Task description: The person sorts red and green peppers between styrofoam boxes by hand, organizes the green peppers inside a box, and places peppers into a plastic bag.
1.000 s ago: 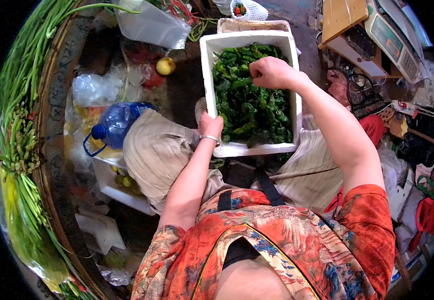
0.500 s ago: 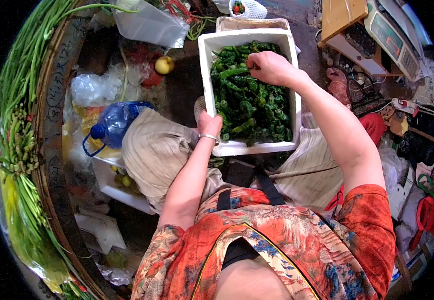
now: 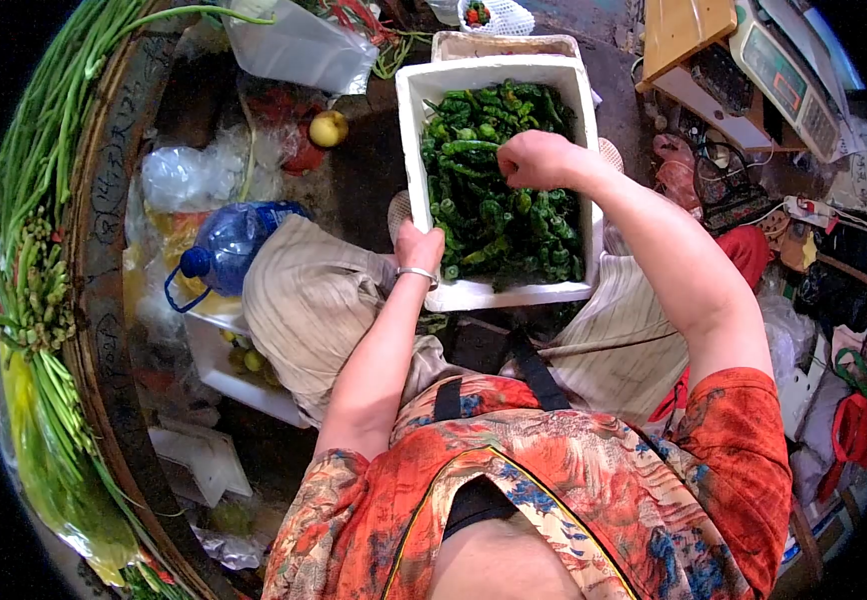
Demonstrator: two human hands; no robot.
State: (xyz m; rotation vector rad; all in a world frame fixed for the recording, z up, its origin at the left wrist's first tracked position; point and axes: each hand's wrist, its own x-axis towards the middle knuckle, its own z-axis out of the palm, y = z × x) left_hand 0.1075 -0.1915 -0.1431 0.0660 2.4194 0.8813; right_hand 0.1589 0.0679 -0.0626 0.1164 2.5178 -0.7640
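Observation:
A white foam box (image 3: 416,150) full of green peppers (image 3: 494,225) sits between my knees. My left hand (image 3: 421,250) is closed round the lower left wall of the box, and a bracelet circles that wrist. Over the upper right part of the peppers is my right hand (image 3: 539,160), its fingers curled together and pointing left. Whatever lies between those fingertips is hidden from this angle. A long, lighter green pepper (image 3: 471,146) lies just left of them.
On the left are a blue bottle (image 3: 229,250), a yellow apple (image 3: 329,129), plastic bags (image 3: 304,50) and long green vegetables (image 3: 54,150) behind a wooden edge. At the right stands a weighing scale (image 3: 784,80) near cables and bags.
My right hand has moved slightly down and towards me over the peppers, its fingers still curled. My left hand and the box have stayed in place.

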